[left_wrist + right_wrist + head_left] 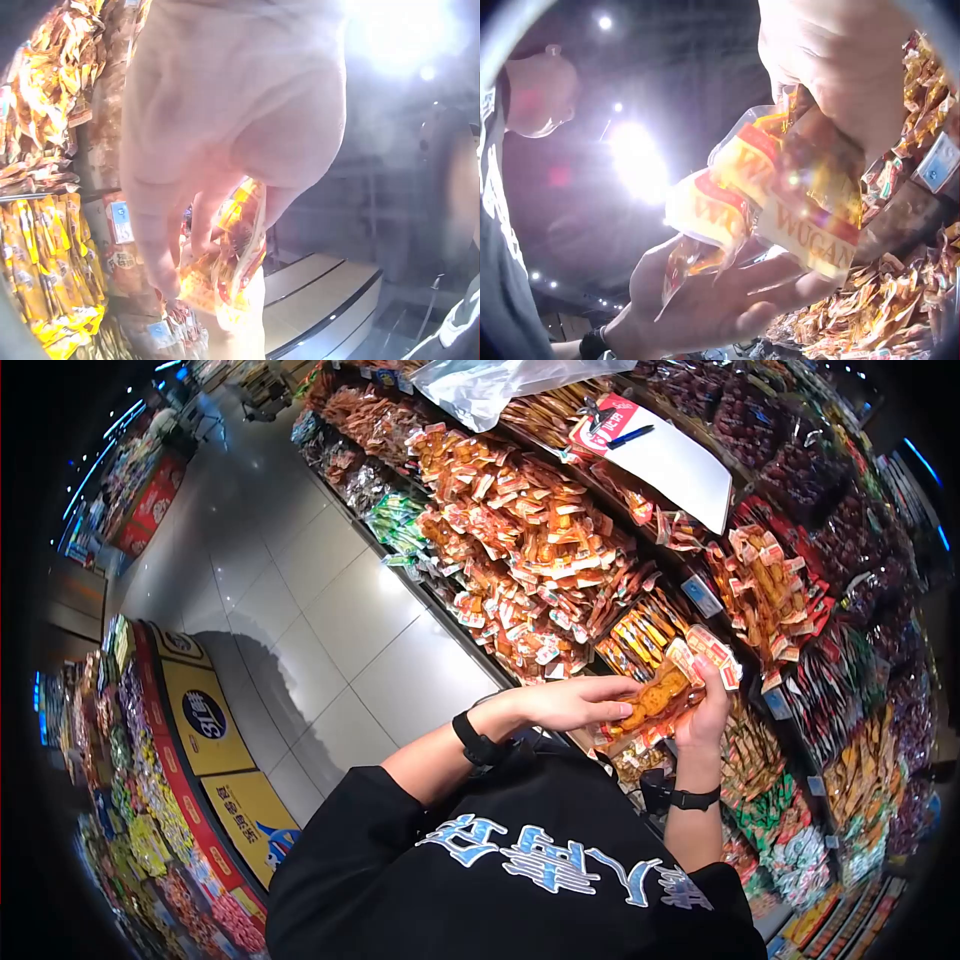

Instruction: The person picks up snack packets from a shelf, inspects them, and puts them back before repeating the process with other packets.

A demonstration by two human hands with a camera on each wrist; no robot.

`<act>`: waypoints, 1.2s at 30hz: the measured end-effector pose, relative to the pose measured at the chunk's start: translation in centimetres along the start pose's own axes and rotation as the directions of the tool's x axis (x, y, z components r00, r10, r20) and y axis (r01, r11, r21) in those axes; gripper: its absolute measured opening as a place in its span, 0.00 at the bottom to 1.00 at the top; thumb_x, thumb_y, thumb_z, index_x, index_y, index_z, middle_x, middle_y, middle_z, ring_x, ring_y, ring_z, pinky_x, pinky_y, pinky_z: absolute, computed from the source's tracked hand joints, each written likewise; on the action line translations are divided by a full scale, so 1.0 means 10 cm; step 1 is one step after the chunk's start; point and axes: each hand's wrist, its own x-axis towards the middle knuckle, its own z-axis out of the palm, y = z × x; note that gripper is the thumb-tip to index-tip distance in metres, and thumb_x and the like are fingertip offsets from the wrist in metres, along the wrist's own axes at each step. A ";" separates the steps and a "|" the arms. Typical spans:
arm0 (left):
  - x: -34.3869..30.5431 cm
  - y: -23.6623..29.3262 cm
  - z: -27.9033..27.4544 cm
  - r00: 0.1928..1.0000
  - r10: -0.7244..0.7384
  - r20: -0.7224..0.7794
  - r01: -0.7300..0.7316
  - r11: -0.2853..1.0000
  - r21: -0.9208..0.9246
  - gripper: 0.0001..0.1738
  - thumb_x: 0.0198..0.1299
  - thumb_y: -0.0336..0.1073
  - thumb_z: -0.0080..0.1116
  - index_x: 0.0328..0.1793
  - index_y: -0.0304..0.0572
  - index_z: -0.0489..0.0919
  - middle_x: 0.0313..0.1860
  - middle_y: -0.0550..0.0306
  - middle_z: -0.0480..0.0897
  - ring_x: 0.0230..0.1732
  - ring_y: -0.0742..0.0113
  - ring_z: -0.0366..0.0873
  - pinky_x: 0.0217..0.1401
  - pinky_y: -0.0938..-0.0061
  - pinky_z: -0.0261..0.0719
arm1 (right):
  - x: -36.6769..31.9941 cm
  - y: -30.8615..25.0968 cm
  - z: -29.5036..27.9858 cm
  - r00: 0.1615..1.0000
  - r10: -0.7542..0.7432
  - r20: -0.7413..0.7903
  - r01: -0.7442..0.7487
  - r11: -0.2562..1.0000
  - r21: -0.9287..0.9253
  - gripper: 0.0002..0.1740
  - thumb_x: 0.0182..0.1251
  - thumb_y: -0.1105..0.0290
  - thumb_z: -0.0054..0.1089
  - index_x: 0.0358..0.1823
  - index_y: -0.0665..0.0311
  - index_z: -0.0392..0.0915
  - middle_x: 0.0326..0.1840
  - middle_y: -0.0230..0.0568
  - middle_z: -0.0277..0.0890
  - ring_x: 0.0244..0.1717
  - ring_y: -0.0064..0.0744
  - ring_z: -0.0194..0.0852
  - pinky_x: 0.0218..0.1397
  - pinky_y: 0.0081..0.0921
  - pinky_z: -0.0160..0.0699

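My right hand [705,710] grips a small bunch of clear-wrapped orange-brown snack packets [660,695], close over the sloping display. Their white-and-red labels read "WUGAN" on one packet [810,229] in the right wrist view. From the left, my left hand [575,702] reaches over the other end of the bunch, fingers laid along it. In the left wrist view, part of the wrapping [244,217] lies between that hand's thumb and fingers. The palm of the left hand [705,300] shows below the packets in the right wrist view.
Heaps of similar orange packets [520,540] fill the display ahead. Yellow packets [645,630] stand in rows beside my hands. A white sheet [675,470] with a pen [630,436] lies on the upper tier near a plastic bag [490,385]. Tiled floor [330,610] runs along the left.
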 end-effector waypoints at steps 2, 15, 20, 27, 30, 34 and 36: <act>0.03 -0.11 -0.01 0.998 -0.046 0.043 0.046 0.999 -0.005 0.28 0.75 0.46 0.45 0.72 0.35 0.61 0.59 0.53 0.72 0.59 0.68 0.68 0.63 0.72 0.68 | 0.01 0.01 0.05 1.000 0.020 0.023 -0.019 1.000 -0.006 0.17 0.65 0.69 0.57 0.55 0.68 0.75 0.48 0.39 0.80 0.47 0.31 0.81 0.54 0.29 0.78; -0.07 -0.14 -0.68 1.000 -0.008 -0.023 0.008 1.000 0.011 0.37 0.74 0.54 0.42 0.74 0.28 0.53 0.62 0.50 0.68 0.62 0.70 0.63 0.66 0.74 0.64 | 0.35 0.62 0.59 0.962 0.200 0.188 -0.195 0.980 -0.043 0.16 0.72 0.69 0.53 0.57 0.68 0.74 0.53 0.40 0.78 0.53 0.31 0.77 0.60 0.29 0.74; -0.31 -0.20 -1.39 0.997 -0.076 -0.018 0.071 0.982 -0.175 0.34 0.74 0.53 0.44 0.73 0.33 0.57 0.60 0.59 0.72 0.59 0.74 0.65 0.64 0.74 0.67 | 0.77 1.02 1.17 0.891 0.361 0.276 -0.314 0.928 -0.201 0.28 0.79 0.49 0.36 0.60 0.67 0.71 0.55 0.42 0.78 0.56 0.34 0.77 0.61 0.33 0.74; -0.86 -0.39 -2.72 0.950 -0.146 -0.277 -0.063 0.777 -0.626 0.30 0.70 0.45 0.54 0.72 0.40 0.62 0.61 0.57 0.75 0.60 0.69 0.75 0.64 0.68 0.74 | 1.36 1.58 2.38 0.817 0.458 0.349 -0.350 0.876 -0.331 0.34 0.77 0.47 0.43 0.68 0.71 0.65 0.68 0.44 0.67 0.70 0.33 0.61 0.74 0.32 0.54; -1.06 -0.26 -3.33 0.919 -0.138 -0.370 -0.174 0.699 -0.694 0.28 0.71 0.44 0.52 0.71 0.40 0.63 0.61 0.53 0.76 0.57 0.64 0.78 0.60 0.65 0.80 | 1.60 1.90 2.32 0.876 0.414 0.249 -0.178 0.756 -0.631 0.36 0.76 0.47 0.44 0.70 0.73 0.61 0.69 0.51 0.66 0.71 0.39 0.60 0.74 0.32 0.53; -1.12 -0.26 -4.18 0.785 -0.214 -0.582 -0.273 0.723 -0.635 0.23 0.72 0.43 0.49 0.68 0.39 0.66 0.57 0.52 0.79 0.52 0.63 0.82 0.55 0.64 0.84 | 1.65 1.85 2.39 0.855 0.406 0.321 -0.195 0.827 -0.528 0.35 0.77 0.47 0.41 0.70 0.71 0.61 0.66 0.52 0.69 0.67 0.37 0.66 0.72 0.32 0.58; -1.06 -0.35 -4.62 0.667 -0.211 -0.715 -0.342 0.766 -0.545 0.22 0.73 0.43 0.49 0.64 0.36 0.69 0.53 0.51 0.81 0.49 0.63 0.83 0.50 0.65 0.86 | 1.60 1.86 2.24 0.881 0.413 0.232 -0.253 0.825 -0.506 0.32 0.79 0.49 0.37 0.69 0.70 0.62 0.63 0.51 0.72 0.63 0.35 0.71 0.69 0.31 0.62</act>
